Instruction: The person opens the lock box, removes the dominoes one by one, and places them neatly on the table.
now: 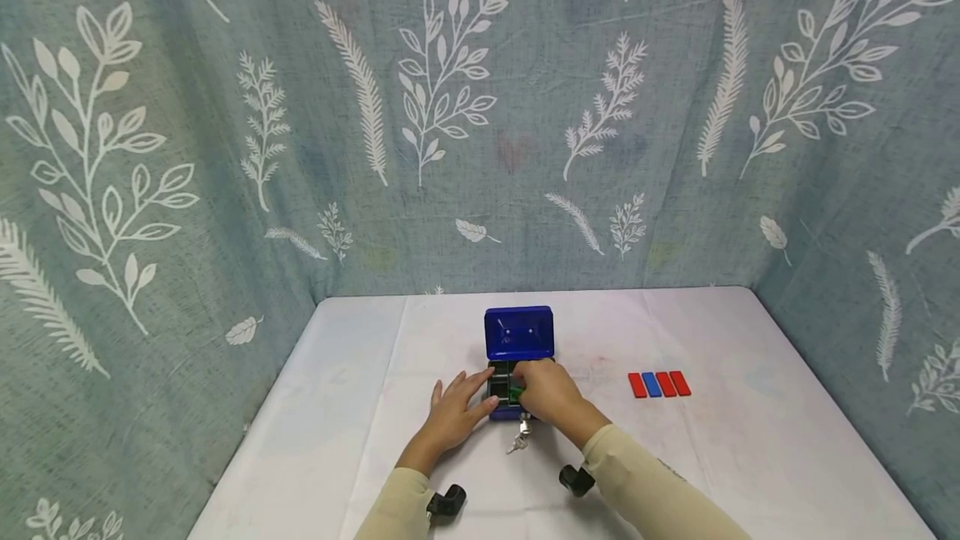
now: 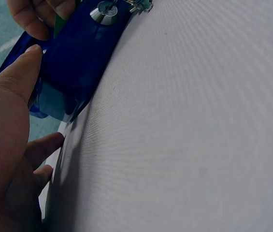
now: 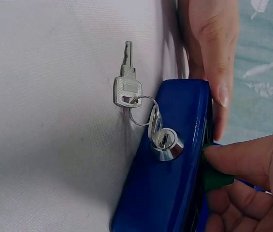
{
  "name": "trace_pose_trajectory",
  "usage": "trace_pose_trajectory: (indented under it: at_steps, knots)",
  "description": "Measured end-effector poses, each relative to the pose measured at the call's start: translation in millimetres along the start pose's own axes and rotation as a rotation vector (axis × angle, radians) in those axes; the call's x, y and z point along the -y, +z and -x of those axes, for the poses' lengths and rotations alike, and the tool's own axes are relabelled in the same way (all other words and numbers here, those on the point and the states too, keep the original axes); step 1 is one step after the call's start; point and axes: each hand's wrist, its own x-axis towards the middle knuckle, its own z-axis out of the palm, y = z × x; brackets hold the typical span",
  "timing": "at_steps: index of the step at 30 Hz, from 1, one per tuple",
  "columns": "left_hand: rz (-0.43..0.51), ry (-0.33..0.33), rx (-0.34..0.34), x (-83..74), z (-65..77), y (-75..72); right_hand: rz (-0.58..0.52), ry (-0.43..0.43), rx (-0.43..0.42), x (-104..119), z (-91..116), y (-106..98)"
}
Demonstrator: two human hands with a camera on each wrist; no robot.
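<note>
A small blue cash box (image 1: 519,332) stands on the white table with its lid raised at the back. Inside it is a black tray (image 1: 498,391) split into compartments. My left hand (image 1: 450,419) rests along the box's left side, fingers extended, with the thumb at the rim. Over the right part of the tray, my right hand (image 1: 553,392) pinches a green piece (image 3: 217,180) between thumb and curled fingers. The fingers hide much of that piece and of the right compartments. A key sits in the front lock (image 3: 167,149), and a second key (image 3: 128,91) hangs from its ring.
Right of the box, flat red pieces (image 1: 637,385) and a blue piece (image 1: 651,384) lie in a row on the white tablecloth (image 1: 330,440). A leaf-patterned curtain (image 1: 510,107) encloses the table's back and sides. Black wrist devices (image 1: 576,480) jut from both sleeves.
</note>
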Motion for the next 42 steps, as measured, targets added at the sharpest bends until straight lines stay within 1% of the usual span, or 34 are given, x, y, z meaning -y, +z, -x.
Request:
trace_pose_trajectory:
  at_steps: [8, 16, 27, 37, 42]
  knots:
    - [0.006, -0.001, -0.004, -0.9, 0.2, -0.6, 0.031, -0.005, 0.014, 1.8, 1.0, -2.7]
    - [0.008, 0.004, -0.008, -0.5, 0.0, -0.1, 0.074, -0.049, -0.019, -0.8, 1.6, -4.5]
    - [0.007, 0.013, -0.014, -0.8, 0.4, -0.8, 0.054, -0.010, -0.007, -6.0, 3.8, -9.0]
    - [0.005, 0.002, -0.004, -0.9, 0.8, -0.6, -0.030, 0.057, 0.003, -9.0, 7.5, -10.7]
    - [0.009, 0.005, -0.005, 0.1, 0.2, 0.0, -0.128, 0.071, -0.023, -13.9, 8.9, -9.7]
